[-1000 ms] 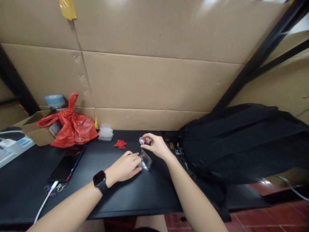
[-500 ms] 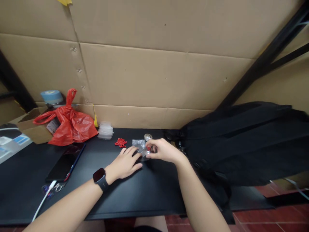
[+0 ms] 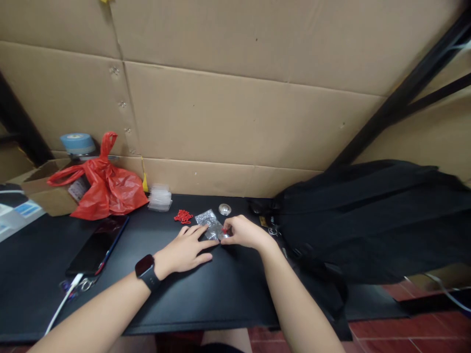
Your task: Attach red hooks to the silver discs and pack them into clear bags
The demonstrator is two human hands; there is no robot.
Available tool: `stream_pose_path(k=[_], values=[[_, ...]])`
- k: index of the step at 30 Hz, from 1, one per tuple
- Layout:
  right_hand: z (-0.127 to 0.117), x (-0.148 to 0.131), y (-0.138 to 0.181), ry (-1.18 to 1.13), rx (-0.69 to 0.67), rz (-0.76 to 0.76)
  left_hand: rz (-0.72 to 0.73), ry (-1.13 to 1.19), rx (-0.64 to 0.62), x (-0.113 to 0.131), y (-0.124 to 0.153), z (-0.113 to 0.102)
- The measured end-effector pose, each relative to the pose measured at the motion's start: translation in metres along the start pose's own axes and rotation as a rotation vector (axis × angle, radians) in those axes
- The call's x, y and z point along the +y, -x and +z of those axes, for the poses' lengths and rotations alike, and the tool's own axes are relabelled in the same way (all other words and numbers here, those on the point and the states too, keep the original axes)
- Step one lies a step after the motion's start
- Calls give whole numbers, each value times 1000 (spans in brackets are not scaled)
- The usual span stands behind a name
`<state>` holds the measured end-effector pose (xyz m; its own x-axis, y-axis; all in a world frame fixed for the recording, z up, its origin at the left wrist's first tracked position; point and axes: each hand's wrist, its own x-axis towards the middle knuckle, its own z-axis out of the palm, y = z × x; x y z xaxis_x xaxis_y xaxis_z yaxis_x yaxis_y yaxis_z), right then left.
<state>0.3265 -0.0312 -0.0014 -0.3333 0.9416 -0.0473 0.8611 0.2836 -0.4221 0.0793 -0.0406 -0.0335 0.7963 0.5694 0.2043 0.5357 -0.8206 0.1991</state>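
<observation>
"What sort of place is this?"

"A makeshift desk nook, by the look of it: a flat black tabletop (image 3: 228, 296) against a wall of creased brown cardboard sheets (image 3: 221, 113), with slanting black frame bars (image 3: 368, 117) at either side."

"A home or a workplace?"

"I can't tell. The large black fabric backpack (image 3: 375, 220), the black smartphone (image 3: 96, 247) on its white cable (image 3: 61, 305) and the knotted red plastic bag (image 3: 114, 193) look like personal belongings; underneath, the floor is glossy dark-red tile (image 3: 441, 326)."

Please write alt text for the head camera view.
A person's left hand touches a clear plastic bag, while a small shiny item sits in the grip of the right hand; red pieces lie nearby on the black table.
</observation>
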Motion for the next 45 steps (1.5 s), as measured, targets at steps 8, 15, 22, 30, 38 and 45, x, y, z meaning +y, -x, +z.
stream_pose_path(k=[8,15,22,30,38,45], values=[[1,-3,-4,-171,5,-87,-13,21,3,3,1,-2],[6,-3,-10,-330,3,-153,-17,35,-22,3,2,-2],[9,-1,-15,-206,47,-224,-21,39,-45,5,1,-4],[25,-1,-27,-41,233,-226,-33,58,-35,7,1,-5],[44,-8,-40,114,358,-146,-41,52,-33,4,2,-3],[36,-4,-37,62,260,-205,-36,69,18,0,0,-5]])
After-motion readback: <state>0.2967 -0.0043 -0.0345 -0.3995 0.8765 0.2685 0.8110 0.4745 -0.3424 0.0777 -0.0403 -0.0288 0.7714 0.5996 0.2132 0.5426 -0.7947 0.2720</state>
